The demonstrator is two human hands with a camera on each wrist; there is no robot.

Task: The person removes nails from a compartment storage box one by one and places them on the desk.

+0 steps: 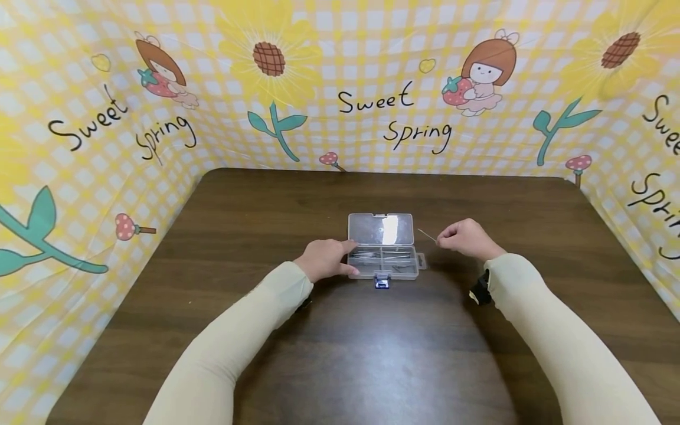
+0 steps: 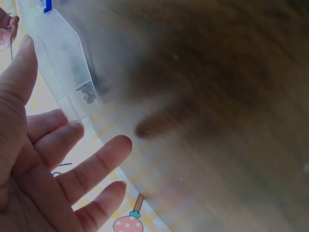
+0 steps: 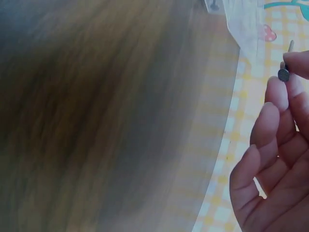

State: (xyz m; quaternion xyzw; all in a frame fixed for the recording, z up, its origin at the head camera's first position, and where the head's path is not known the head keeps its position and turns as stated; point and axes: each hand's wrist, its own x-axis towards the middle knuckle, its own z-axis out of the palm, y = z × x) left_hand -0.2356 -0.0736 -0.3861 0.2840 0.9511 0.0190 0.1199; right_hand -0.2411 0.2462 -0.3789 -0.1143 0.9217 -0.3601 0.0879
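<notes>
A clear plastic divided box (image 1: 404, 276) stands on the table with its lid (image 1: 372, 229) raised toward the back. Thin metal nails (image 1: 365, 255) lie in its compartments. My left hand (image 1: 325, 260) holds the box by its left end, thumb at the front corner and fingers toward the back. In the left wrist view, two outer fingers (image 2: 96, 169) stick out past the box. Right of the box, my right hand (image 1: 467, 239) pinches one long nail (image 1: 427, 235) between thumb and fingertips. Its round flat head (image 3: 283, 75) shows in the right wrist view.
A blue latch (image 1: 382, 282) hangs at the box's front, and a clear hanging tab (image 1: 422, 261) juts from its right end. The brown wooden table (image 1: 255, 206) is bordered by a yellow checked cloth (image 1: 361, 65) at the back and sides.
</notes>
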